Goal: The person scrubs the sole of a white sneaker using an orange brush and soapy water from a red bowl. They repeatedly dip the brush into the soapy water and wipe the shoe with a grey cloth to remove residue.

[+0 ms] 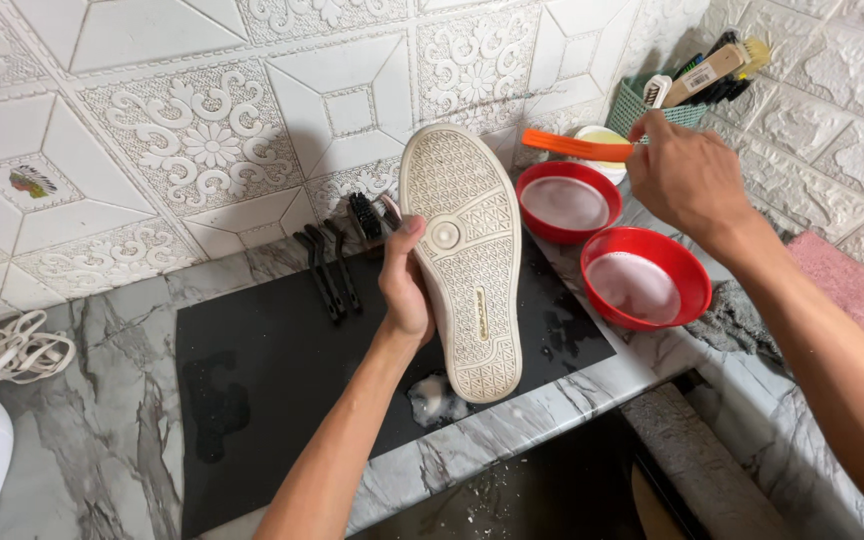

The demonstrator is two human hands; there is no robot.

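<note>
Bare black mat [282, 370] left of upheld shoe [464, 255], two red bowls [642, 285] crowding right, brushes [332, 265] seemingly lining wall

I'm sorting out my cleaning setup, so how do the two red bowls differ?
The far bowl sits nearer the wall, beside the shoe held in the left hand; the near bowl sits closer to the counter edge, under the right hand with the orange brush. The near bowl looks slightly larger in this view. Both are red, round, upright and hold whitish foamy liquid.

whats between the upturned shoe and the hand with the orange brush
In the head view, a red bowl of whitish liquid sits between the shoe and the right hand.
</note>
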